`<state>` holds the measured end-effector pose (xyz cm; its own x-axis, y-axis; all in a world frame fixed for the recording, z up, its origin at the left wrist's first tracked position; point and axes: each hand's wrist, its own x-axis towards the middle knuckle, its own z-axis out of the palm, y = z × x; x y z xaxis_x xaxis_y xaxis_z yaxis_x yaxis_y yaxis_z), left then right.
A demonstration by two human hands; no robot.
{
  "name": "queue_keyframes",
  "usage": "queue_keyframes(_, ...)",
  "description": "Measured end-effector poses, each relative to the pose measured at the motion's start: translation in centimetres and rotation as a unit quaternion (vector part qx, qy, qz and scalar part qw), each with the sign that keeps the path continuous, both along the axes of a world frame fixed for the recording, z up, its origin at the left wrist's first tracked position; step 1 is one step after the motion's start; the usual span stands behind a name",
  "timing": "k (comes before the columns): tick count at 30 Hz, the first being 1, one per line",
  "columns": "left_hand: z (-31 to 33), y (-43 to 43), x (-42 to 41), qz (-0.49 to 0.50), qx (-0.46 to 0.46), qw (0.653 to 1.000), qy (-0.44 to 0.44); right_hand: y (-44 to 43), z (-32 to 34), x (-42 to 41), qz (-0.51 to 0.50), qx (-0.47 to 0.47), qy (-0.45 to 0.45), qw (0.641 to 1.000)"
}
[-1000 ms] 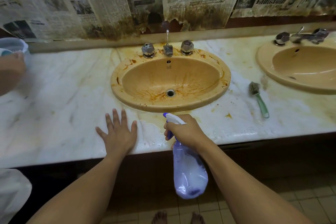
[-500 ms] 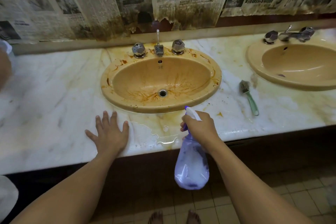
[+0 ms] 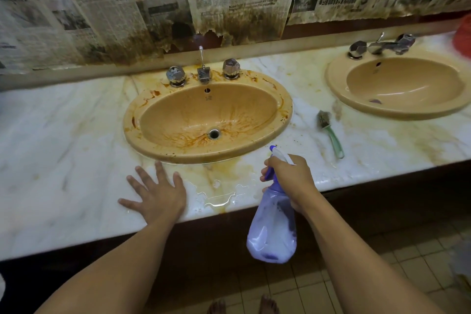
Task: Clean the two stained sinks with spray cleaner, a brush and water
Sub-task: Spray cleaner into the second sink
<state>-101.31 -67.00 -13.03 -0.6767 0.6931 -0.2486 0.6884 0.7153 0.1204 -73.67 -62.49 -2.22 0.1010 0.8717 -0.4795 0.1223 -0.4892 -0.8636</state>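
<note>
right hand (image 3: 290, 181) gripped the neck of the spray bottle (image 3: 274, 232), fingers curled over the purple trigger; could not tell whether the trigger was squeezed. bottle was held off the counter edge, in front of and slightly right of the stained sink (image 3: 285, 106), nozzle aimed at its bowl. left hand (image 3: 158, 194) was flat with fingers spread wide, holding nothing, pressing on the marble counter (image 3: 63, 160) just in front of the sink's near rim.

brown streaks ran down the bowl to the drain (image 3: 213, 133), with smears on the rim left and right of the taps (image 3: 204, 74). a puddle (image 3: 219, 196) lay in front of the sink, between the hands. brush (image 3: 330, 132) lay to the right of the sink, untouched; second sink (image 3: 336, 89) was further right.

judged step: wetting the stained sink with cleaner.

notes for doing it well:
- tilt the nozzle down into the bowl, so mist does not reach the stained newspaper (image 3: 153, 7) behind the sink.
- sweep rim first, then the bowl walls, so runoff carries to the drain.
- cover the tap bases.
- the braced palm sat close to the puddle; slip risk, keep it on dry marble.
- leave the bottle clear of the brush.
</note>
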Motion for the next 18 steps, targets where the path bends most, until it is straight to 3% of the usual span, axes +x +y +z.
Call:
queue_keyframes(3,-0.1,0.1,0.1,0.002,-0.003,1.0,0.01,0.5,0.3,0.9,-0.006,-0.019,0.017,1.0)
queue_keyframes(9,-0.2,0.2,0.4,0.007,-0.004,1.0,0.02,1.3,0.8,3.1,-0.121,-0.028,0.016,0.992)
queue_keyframes(13,-0.3,0.3,0.5,0.007,-0.01,1.0,0.028,1.8,0.4,3.8,-0.114,-0.015,0.044,0.992)
queue_keyframes(18,-0.4,0.3,0.5,0.006,-0.009,0.999,0.03,2.6,0.3,3.9,-0.095,0.022,0.018,0.995)
